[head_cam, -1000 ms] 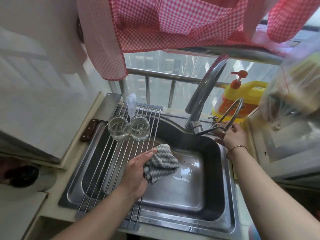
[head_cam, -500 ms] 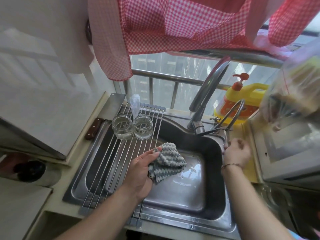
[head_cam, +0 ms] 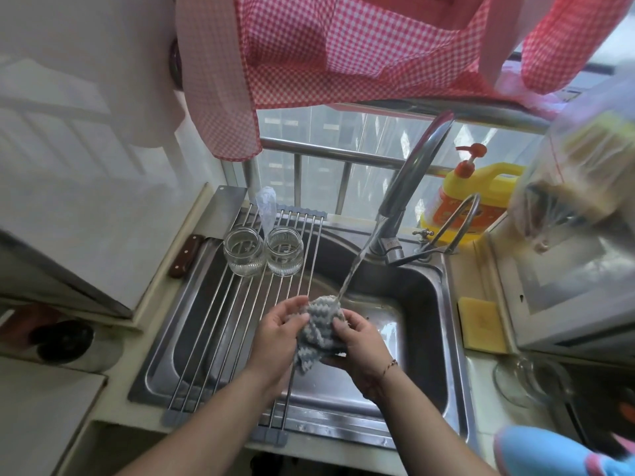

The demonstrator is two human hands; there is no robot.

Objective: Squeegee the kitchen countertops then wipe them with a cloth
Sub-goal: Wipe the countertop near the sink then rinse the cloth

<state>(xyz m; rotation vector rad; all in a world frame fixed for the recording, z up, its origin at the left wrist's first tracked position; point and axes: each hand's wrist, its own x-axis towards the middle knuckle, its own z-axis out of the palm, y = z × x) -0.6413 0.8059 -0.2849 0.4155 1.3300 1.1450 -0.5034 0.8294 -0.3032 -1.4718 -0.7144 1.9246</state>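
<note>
Grip: both hands closed on the grey-and-white striped cloth (head_cam: 321, 326), bunched between them over the sink basin.
Left hand (head_cam: 280, 333): fingers wrapped round the cloth's left side, thumb on top; forearm crossing the near end of the rack.
Right hand (head_cam: 359, 341): clamped on the cloth's right and lower part; thin bracelet (head_cam: 389, 365) at the wrist.
Cloth: crumpled, one corner hanging below the grip, top edge poking up above the fingers.
Water stream (head_cam: 357, 266): falling at a slant from above and landing on the cloth's top, just beyond the grip.
Sink (head_cam: 443, 338): stainless steel, under and around the grip — basin floor wet and shiny to the right.
Roll-up drying rack (head_cam: 220, 324): metal rods across the sink's left half, beside the left hand.
Yellow sponge (head_cam: 481, 324): flat on the counter, right of the grip, past the sink rim.
Glass jars (head_cam: 264, 250): two, side by side on the rack, beyond and left of the grip.
Cleaver (head_cam: 209, 231): on the counter edge, farther left, wooden handle toward the camera.
Faucet (head_cam: 409, 180): tall curved spout beyond the grip, a second, smaller looped tap just to its right.
Detergent bottle (head_cam: 470, 197): yellow with orange pump, behind the faucet on the right.
Checked fabric (head_cam: 343, 53): red and white — hanging over the window rail, farthest back.
</note>
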